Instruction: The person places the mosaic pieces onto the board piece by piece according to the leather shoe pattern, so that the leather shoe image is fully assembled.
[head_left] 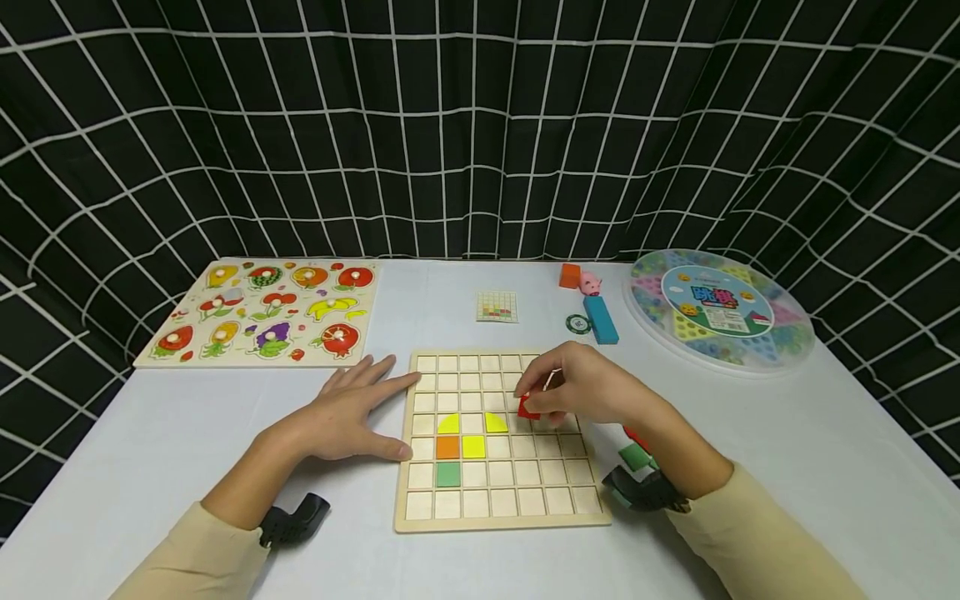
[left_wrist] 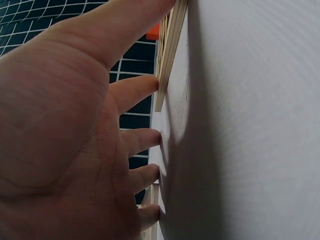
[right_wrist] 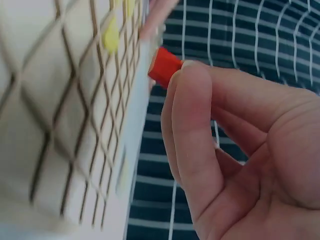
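A wooden grid board (head_left: 501,523) lies on the white table. In its cells sit two yellow quarter-round tiles, the left one (head_left: 448,424) and the right one (head_left: 496,422), plus an orange square tile (head_left: 447,447), a yellow square tile (head_left: 473,447) and a green square tile (head_left: 448,474). My right hand (head_left: 581,387) pinches a red tile (right_wrist: 165,67) between thumb and fingertips above the board's right side. With fingers spread, my left hand (head_left: 352,417) rests on the table, its thumb and index finger touching the board's left edge.
At the back left lies a fruit puzzle board (head_left: 300,321). A small pattern card (head_left: 497,307) is behind the grid. Farther right are an orange block (head_left: 570,276), a pink pig figure (head_left: 591,283), a blue block (head_left: 601,320), a chip (head_left: 577,323) and a round case (head_left: 780,346). Green tiles (head_left: 636,457) lie by the right wrist.
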